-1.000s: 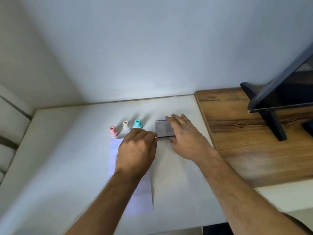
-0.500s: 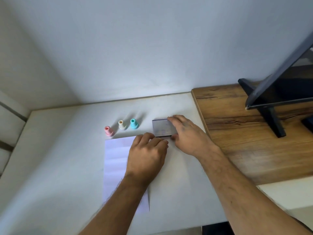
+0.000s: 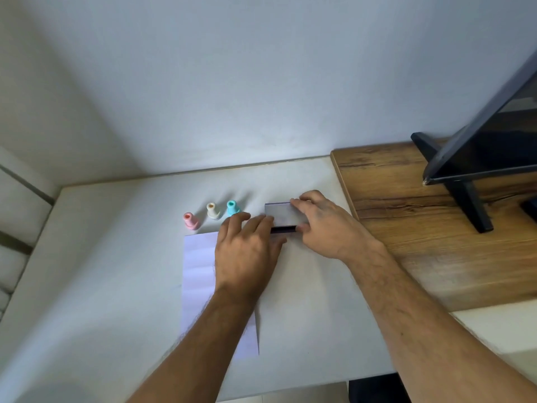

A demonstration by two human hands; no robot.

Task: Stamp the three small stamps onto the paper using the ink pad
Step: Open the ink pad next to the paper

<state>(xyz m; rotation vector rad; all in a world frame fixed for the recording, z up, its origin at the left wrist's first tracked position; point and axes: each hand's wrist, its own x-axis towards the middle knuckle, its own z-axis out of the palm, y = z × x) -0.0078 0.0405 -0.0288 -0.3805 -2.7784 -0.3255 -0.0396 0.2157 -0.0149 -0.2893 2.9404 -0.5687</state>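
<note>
Three small stamps stand upright in a row on the white table: a pink stamp (image 3: 191, 220), a cream stamp (image 3: 213, 210) and a teal stamp (image 3: 232, 208). Below them lies a sheet of pale paper (image 3: 200, 266), partly under my left forearm. To the right of the stamps sits the ink pad (image 3: 280, 215), a small grey case whose lid is raised a little, showing a dark gap along its near edge. My right hand (image 3: 325, 225) grips the case's right end. My left hand (image 3: 247, 251) has its fingertips on the lid's near left corner.
A wooden desktop (image 3: 421, 228) adjoins the white table (image 3: 101, 271) on the right, with a dark monitor and its stand (image 3: 467, 199) on it. A wall runs close behind the stamps. The white table's near edge is just below my forearms.
My left hand has shifted right from the paper onto the ink pad. The lid now stands slightly lifted, with a dark gap at its near edge. My right hand stays on the case.
</note>
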